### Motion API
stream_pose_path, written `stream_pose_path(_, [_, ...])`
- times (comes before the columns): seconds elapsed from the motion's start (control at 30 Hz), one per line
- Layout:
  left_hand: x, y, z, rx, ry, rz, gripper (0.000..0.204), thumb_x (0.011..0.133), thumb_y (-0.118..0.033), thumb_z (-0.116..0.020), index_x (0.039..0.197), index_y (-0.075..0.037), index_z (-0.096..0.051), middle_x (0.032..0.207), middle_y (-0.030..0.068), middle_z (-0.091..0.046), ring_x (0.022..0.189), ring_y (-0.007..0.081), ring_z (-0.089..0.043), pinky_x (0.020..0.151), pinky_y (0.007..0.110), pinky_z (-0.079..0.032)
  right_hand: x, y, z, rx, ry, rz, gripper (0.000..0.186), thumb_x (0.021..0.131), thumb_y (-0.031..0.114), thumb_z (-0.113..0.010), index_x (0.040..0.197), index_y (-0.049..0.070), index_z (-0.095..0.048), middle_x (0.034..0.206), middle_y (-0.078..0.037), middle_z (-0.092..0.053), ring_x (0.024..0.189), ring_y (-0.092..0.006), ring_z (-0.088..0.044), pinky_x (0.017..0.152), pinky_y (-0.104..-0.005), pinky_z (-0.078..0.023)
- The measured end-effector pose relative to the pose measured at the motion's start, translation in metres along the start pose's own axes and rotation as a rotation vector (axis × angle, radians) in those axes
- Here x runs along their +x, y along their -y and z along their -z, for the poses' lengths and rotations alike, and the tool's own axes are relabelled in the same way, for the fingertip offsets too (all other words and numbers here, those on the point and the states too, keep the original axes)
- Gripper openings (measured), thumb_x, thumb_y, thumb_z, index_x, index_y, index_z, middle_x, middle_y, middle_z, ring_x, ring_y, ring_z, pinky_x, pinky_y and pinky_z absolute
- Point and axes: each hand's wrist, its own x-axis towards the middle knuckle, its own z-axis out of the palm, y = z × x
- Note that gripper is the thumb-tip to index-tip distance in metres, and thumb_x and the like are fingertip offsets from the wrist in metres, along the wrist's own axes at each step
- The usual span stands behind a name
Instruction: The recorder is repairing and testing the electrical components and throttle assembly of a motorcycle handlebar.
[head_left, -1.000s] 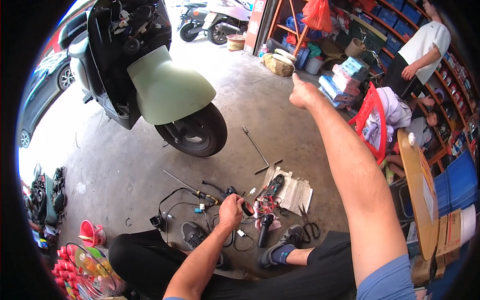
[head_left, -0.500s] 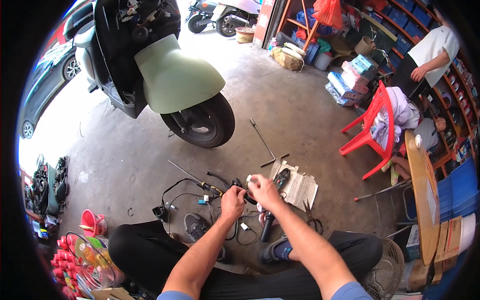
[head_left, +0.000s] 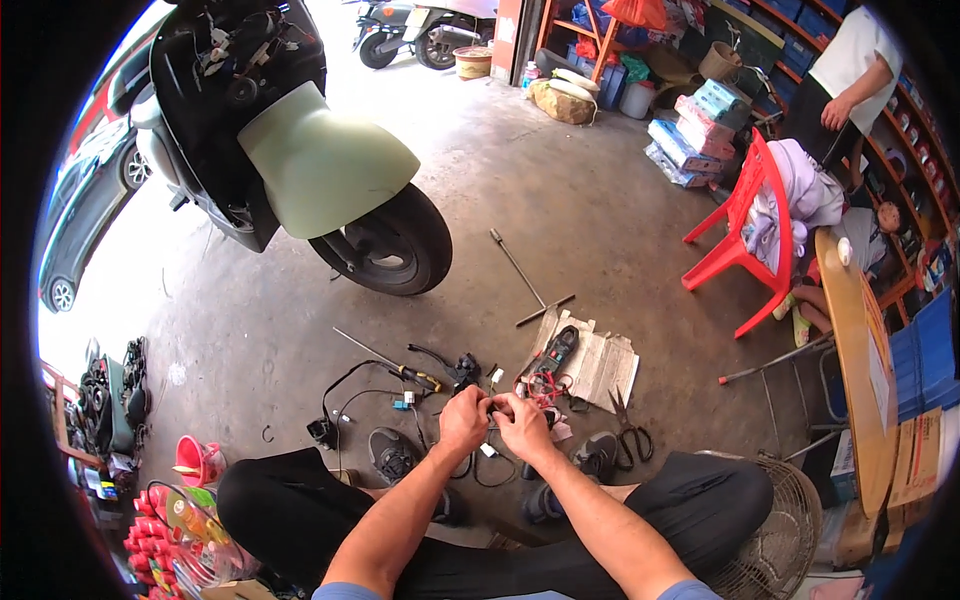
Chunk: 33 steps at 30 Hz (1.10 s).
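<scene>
My left hand (head_left: 464,420) and my right hand (head_left: 522,428) meet above the floor between my shoes. Both are closed, fingertips pinching a short dark stretch of black wire that they mostly hide. Thin cables loop down below my hands, with a white connector (head_left: 488,450) among them. Just beyond my fingers is another white connector (head_left: 496,376). To the left lie a black plug (head_left: 322,432), a blue connector (head_left: 401,405) and a screwdriver (head_left: 415,377) with a yellow and black handle. A clamp meter (head_left: 558,352) rests on flattened cardboard (head_left: 610,370), red leads beside it.
Large black scissors (head_left: 630,436) lie beside my right shoe, and a T-handle wrench (head_left: 520,270) farther out. A partly stripped scooter (head_left: 330,165) stands ahead. At right are a red plastic chair (head_left: 740,240), a wooden table (head_left: 850,400), a fan (head_left: 775,515) and people.
My right hand has come down beside my left hand, and their fingertips now meet. The view has shifted, so the scooter sits farther left. The scissors and clamp meter are less covered.
</scene>
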Motion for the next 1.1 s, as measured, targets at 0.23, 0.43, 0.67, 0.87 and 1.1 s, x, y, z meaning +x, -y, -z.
stream_pose_path(0.23, [0.007,0.010,-0.005,-0.064,-0.030,-0.071,0.014,0.083,-0.017,-0.059,0.085,-0.003,-0.062,0.087,0.0192,-0.063,0.084,0.0385,-0.061,0.074,0.048,-0.047,-0.001,0.011,-0.003,0.027,-0.058,-0.031,0.025,0.083,0.017,-0.065,0.103,0.004,-0.059,0.076,-0.016,-0.066,0.072,-0.0328,-0.066,0.066,-0.0422,-0.051])
stream_pose_path(0.43, [0.018,0.018,0.003,-0.460,0.069,0.109,0.020,0.089,-0.018,-0.062,0.087,0.002,-0.064,0.069,0.0039,-0.063,0.061,0.0110,-0.058,0.058,0.027,-0.047,0.009,0.011,-0.001,0.013,0.021,-0.100,0.026,0.085,0.023,-0.063,0.106,0.008,-0.058,0.078,-0.012,-0.067,0.079,-0.0334,-0.065,0.078,-0.0452,-0.046])
stream_pose_path(0.67, [0.023,0.026,0.010,-0.954,0.429,0.311,0.016,0.095,-0.020,-0.059,0.095,-0.004,-0.060,0.081,-0.0020,-0.060,0.070,0.0060,-0.057,0.060,0.020,-0.043,0.007,0.006,0.002,0.166,-0.024,-0.122,0.021,0.084,0.015,-0.065,0.102,0.005,-0.061,0.070,-0.012,-0.063,0.066,-0.0287,-0.065,0.063,-0.0394,-0.050])
stream_pose_path(0.87, [0.024,0.021,0.013,-0.912,0.458,0.295,0.015,0.090,-0.018,-0.065,0.093,-0.005,-0.060,0.082,-0.0028,-0.059,0.067,0.0044,-0.051,0.059,0.019,-0.041,0.009,0.010,0.004,0.159,-0.020,-0.126,0.020,0.084,0.014,-0.065,0.101,0.005,-0.061,0.068,-0.012,-0.062,0.065,-0.0288,-0.064,0.062,-0.0402,-0.049])
stream_pose_path(1.1, [0.017,0.011,0.007,-0.424,0.135,0.056,0.013,0.085,-0.010,-0.064,0.089,0.003,-0.062,0.072,0.0044,-0.064,0.066,0.0094,-0.058,0.061,0.026,-0.047,0.010,0.008,0.001,0.118,-0.038,-0.127,0.020,0.083,0.011,-0.063,0.100,0.001,-0.061,0.066,-0.010,-0.062,0.059,-0.0191,-0.060,0.059,-0.0347,-0.047])
